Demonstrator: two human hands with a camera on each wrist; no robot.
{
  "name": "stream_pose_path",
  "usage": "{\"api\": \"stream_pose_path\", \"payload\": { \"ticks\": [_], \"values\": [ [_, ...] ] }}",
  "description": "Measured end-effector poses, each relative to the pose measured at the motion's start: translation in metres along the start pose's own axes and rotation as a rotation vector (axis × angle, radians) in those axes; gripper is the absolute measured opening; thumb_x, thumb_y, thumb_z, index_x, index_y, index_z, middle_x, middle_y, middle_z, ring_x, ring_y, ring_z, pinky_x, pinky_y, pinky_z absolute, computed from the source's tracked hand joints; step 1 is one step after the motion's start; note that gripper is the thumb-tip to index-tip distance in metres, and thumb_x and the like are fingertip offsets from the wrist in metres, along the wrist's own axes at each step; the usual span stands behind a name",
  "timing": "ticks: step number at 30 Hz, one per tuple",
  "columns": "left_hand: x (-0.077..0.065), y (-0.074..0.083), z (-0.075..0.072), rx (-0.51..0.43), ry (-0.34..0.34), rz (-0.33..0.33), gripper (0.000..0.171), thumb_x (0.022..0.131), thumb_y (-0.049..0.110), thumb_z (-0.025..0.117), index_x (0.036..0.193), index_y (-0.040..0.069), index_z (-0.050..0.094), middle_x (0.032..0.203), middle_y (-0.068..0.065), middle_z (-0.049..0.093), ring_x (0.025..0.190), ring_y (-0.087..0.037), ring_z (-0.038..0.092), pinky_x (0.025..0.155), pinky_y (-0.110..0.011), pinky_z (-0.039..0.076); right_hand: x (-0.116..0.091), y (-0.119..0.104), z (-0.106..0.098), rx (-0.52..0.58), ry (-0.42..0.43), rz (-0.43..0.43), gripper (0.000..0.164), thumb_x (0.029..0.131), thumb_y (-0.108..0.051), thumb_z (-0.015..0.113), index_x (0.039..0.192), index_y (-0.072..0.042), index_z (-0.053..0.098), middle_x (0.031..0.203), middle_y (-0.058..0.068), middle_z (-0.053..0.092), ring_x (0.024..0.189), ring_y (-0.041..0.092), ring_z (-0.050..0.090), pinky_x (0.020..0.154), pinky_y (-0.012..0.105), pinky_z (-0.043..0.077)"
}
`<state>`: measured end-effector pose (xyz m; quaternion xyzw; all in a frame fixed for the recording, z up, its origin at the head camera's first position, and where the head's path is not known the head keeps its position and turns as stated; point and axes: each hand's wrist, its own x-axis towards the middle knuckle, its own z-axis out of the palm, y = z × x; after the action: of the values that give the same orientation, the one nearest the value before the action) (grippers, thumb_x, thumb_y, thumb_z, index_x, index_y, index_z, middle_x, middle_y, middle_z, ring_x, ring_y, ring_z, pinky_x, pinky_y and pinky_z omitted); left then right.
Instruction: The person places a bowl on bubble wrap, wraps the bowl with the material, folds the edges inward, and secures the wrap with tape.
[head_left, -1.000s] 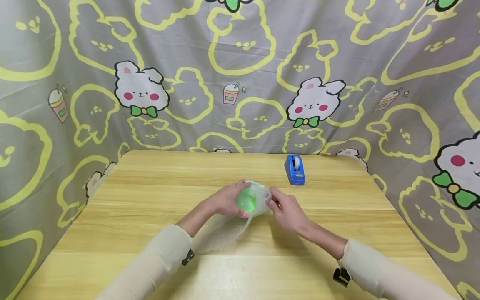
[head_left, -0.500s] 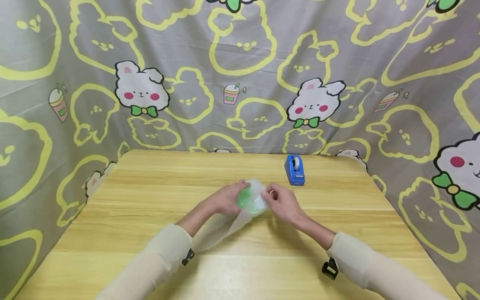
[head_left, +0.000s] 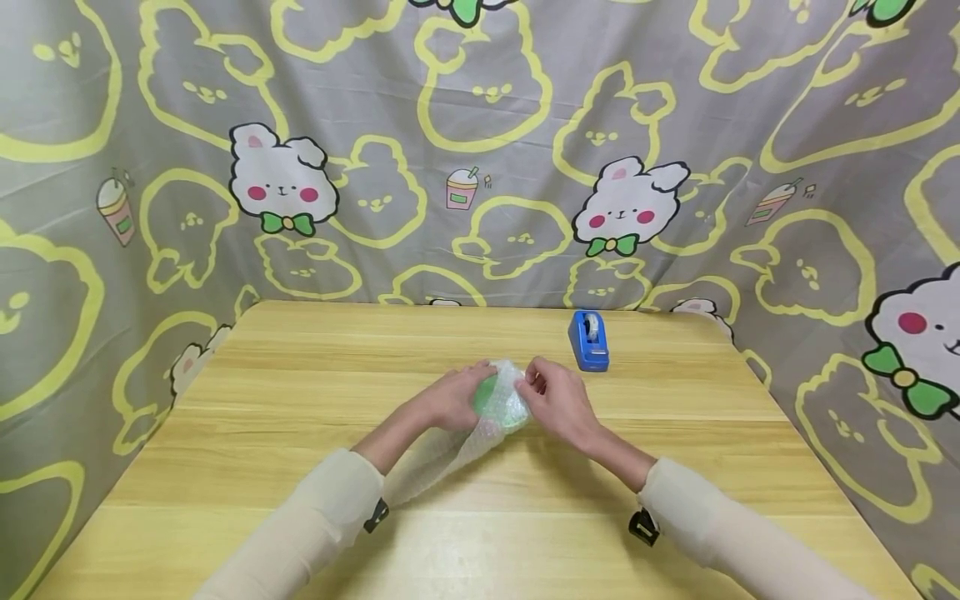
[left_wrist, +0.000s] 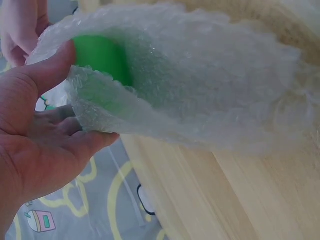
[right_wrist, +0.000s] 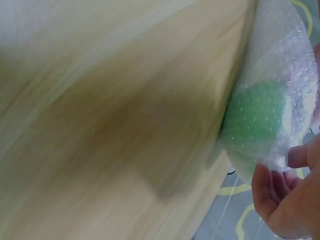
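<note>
A green, smooth-sided object [left_wrist: 102, 57] is partly wrapped in clear bubble wrap [left_wrist: 215, 75]; its full shape is hidden. My left hand [head_left: 450, 402] holds the wrapped object from the left side, thumb over the wrap and fingers beneath. Across from it, my right hand [head_left: 558, 404] pinches the edge of the wrap on the object's right side. In the right wrist view, the right hand's fingers [right_wrist: 265, 192] grip the lower end of the wrap, below the green showing through the bubbles. A loose length of wrap trails toward the near left under the left forearm.
A blue tape dispenser [head_left: 590, 342] with a roll of clear tape stands toward the back right of the wooden table [head_left: 315, 350]. Behind and at both sides hangs a grey patterned curtain [head_left: 517, 275].
The right hand has moved left, drawing the wrap over more of the green object. The left hand has kept its hold in place. The dispenser has not moved.
</note>
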<state>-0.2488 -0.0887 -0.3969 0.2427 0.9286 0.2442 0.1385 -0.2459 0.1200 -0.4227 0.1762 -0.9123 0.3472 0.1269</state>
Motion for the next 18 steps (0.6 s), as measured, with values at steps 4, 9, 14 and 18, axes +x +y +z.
{"api": "stream_pose_path", "payload": {
  "ticks": [4, 9, 14, 18],
  "values": [
    [0.000, 0.000, 0.001, 0.000, 0.004, 0.000, 0.085, 0.077, -0.009, 0.067, 0.156, 0.004, 0.037, 0.166, -0.020, 0.025, 0.151, -0.042, 0.028, 0.125, -0.052, 0.021, 0.002, 0.004, 0.003, -0.024, -0.019, 0.009, 0.018, 0.093, -0.016, 0.071, 0.080, -0.012, 0.060, 0.069, -0.001, 0.058, 0.061, 0.011, 0.050, 0.053, 0.025, 0.041],
    [-0.001, 0.000, 0.002, -0.008, 0.025, 0.003, 0.088, 0.075, -0.011, 0.066, 0.156, 0.005, 0.034, 0.159, -0.022, 0.038, 0.141, -0.039, 0.044, 0.117, -0.049, 0.036, 0.004, 0.008, 0.008, -0.010, -0.014, 0.033, 0.018, 0.092, -0.016, 0.071, 0.079, -0.012, 0.059, 0.069, -0.001, 0.057, 0.062, 0.011, 0.050, 0.056, 0.025, 0.042],
    [0.000, 0.000, 0.003, -0.083, 0.049, 0.026, 0.098, 0.070, -0.019, 0.064, 0.155, 0.017, 0.029, 0.130, -0.020, 0.062, 0.087, -0.027, 0.057, 0.071, -0.036, 0.049, 0.004, 0.010, 0.011, 0.013, -0.008, 0.065, 0.019, 0.093, -0.016, 0.069, 0.078, -0.013, 0.059, 0.068, -0.002, 0.057, 0.063, 0.013, 0.051, 0.058, 0.026, 0.043],
    [0.000, -0.001, 0.004, -0.086, 0.055, 0.046, 0.100, 0.069, -0.021, 0.062, 0.153, 0.024, 0.031, 0.135, -0.014, 0.060, 0.088, -0.026, 0.056, 0.077, -0.037, 0.047, 0.004, 0.011, 0.013, 0.019, -0.012, 0.079, 0.018, 0.094, -0.016, 0.069, 0.079, -0.012, 0.058, 0.069, -0.001, 0.057, 0.063, 0.013, 0.051, 0.058, 0.026, 0.043]
  ]
}}
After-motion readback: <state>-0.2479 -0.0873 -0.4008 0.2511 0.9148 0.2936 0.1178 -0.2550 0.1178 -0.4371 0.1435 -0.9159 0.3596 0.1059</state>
